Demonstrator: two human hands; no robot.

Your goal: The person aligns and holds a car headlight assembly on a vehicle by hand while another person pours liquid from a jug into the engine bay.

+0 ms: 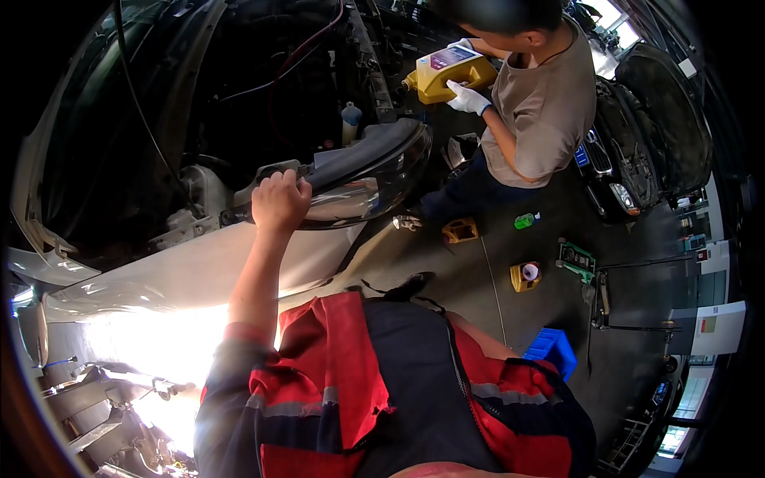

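Note:
My left hand has its fingers curled over the inner top edge of a headlight at the front corner of a light-coloured car. The hood is raised and the engine bay lies dark beyond the hand. A bottle with blue liquid stands in the bay behind the headlight. My right hand does not show; only a bit of that forearm appears beside the red and dark jacket.
A co-worker in white gloves holds a yellow jug at the car's front. On the floor are yellow containers, a green bottle, a blue bin and a green floor jack. Another car stands at right.

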